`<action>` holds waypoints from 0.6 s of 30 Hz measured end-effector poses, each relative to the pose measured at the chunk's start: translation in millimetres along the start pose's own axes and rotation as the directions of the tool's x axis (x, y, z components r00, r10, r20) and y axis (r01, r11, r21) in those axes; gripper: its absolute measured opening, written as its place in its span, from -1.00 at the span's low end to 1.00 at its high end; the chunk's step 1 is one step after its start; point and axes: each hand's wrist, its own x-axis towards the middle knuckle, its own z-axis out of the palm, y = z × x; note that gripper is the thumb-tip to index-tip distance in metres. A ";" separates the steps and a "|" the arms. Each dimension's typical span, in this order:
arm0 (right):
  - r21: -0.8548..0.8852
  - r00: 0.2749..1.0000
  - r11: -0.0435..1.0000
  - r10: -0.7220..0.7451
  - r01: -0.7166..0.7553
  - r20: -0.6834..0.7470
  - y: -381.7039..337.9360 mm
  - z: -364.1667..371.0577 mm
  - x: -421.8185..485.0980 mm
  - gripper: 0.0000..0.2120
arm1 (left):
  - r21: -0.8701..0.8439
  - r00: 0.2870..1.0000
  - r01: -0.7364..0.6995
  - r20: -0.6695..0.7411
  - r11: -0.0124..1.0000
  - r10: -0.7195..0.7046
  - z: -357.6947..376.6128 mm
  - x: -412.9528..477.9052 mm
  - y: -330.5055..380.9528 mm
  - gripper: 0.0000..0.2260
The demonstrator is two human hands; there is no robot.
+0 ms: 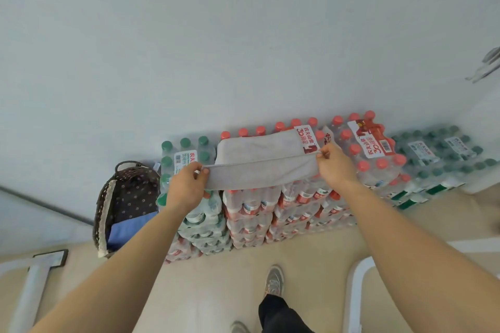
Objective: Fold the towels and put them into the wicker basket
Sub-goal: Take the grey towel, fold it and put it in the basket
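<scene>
A grey towel lies across the top of stacked bottle packs, its near part folded and hanging over the front edge. My left hand pinches the towel's left near corner. My right hand pinches the right near corner, so the near edge is stretched between both hands. The dark wicker basket with a spotted lining stands on the floor to the left of the stack, and a folded blue towel lies inside it.
Shrink-wrapped packs of red-capped bottles and green-capped bottles stand stacked against the white wall. More green-capped packs sit lower at the right. My shoes are on the beige floor, with white furniture parts at both lower sides.
</scene>
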 end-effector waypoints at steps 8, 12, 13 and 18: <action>0.049 0.998 0.999 -0.022 0.020 0.053 -6.2 3.0 51.6 -0.85 | 0.037 0.997 0.025 -0.076 0.999 -0.022 2.7 41.9 16.3 -0.82; 0.031 0.997 0.999 -0.027 0.025 0.073 -19.3 9.6 92.7 -0.81 | 0.064 0.991 0.061 -0.126 0.996 -0.052 5.8 79.0 23.1 -0.82; 0.020 0.996 1.000 -0.024 0.022 0.081 -21.4 12.4 102.2 -0.81 | 0.070 0.988 0.073 -0.139 0.995 -0.063 7.6 88.8 23.8 -0.81; -0.111 0.992 0.993 -0.022 0.036 0.125 -26.2 23.4 134.5 -0.79 | 0.110 0.978 0.177 -0.133 0.978 -0.162 24.1 131.8 16.4 -0.83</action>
